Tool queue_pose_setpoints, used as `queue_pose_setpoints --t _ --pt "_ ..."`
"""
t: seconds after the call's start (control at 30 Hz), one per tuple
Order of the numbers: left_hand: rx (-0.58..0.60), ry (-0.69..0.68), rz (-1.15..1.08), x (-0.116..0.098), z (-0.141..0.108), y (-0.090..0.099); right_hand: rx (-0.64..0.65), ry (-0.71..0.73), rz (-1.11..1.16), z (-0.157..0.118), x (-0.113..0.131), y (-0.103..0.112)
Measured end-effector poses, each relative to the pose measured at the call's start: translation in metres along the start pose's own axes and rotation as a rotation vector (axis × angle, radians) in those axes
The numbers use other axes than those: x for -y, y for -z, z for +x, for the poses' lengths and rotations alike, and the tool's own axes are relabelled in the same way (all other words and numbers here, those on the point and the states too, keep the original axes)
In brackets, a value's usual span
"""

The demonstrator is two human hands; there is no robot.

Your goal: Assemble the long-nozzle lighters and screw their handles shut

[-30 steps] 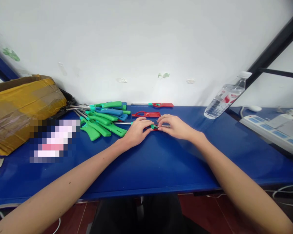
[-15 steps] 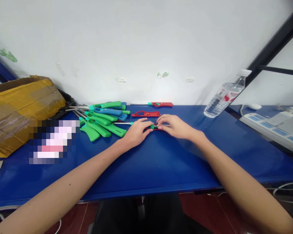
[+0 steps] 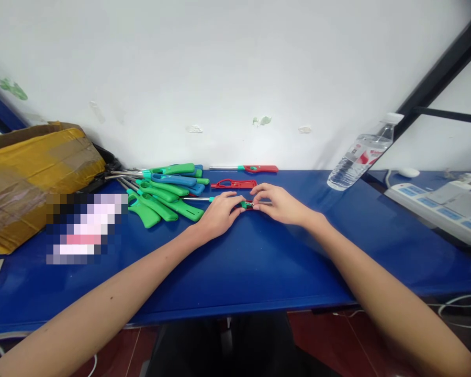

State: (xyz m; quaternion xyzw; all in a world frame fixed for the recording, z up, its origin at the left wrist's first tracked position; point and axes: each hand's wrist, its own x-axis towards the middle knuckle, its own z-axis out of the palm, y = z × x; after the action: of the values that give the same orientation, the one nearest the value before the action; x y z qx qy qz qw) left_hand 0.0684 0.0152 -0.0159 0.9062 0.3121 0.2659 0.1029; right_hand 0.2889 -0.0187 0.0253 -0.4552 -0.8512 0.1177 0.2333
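Observation:
Between my hands, low over the blue table, lies a lighter with red and green parts and a metal tube that points left. My left hand is closed on its left part, thumb below and fingers above. My right hand pinches at its right part, where small details are too tiny to make out; a thin rod shows by those fingers. Just behind lies a red handle shell, and farther back a whole red lighter rests by the wall.
Green and blue lighters are piled left of my hands. A taped cardboard box stands at the far left, beside a blurred patch. At right are a tilted water bottle and a white power strip. The table's front edge is near.
My right fingers have shifted slightly at the lighter, and the index finger is more curled. My left hand has stayed in nearly the same place.

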Motion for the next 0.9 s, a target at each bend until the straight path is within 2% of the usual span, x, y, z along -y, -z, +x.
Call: queue_pose_setpoints --t 0.3,0.67,0.9 --pt "0.000 0.020 -0.001 -0.0019 -0.0003 0.0002 0.001 0.006 0.030 0.0000 -0.0028 -0.0011" --pt "0.010 0.024 0.030 -0.0042 -0.0006 0.0020 -0.046 0.045 -0.054 -0.0002 -0.0044 -0.0058" --pt "0.019 0.034 0.034 -0.0054 -0.0002 0.0029 -0.038 0.004 0.062 0.0014 -0.0002 -0.0039"
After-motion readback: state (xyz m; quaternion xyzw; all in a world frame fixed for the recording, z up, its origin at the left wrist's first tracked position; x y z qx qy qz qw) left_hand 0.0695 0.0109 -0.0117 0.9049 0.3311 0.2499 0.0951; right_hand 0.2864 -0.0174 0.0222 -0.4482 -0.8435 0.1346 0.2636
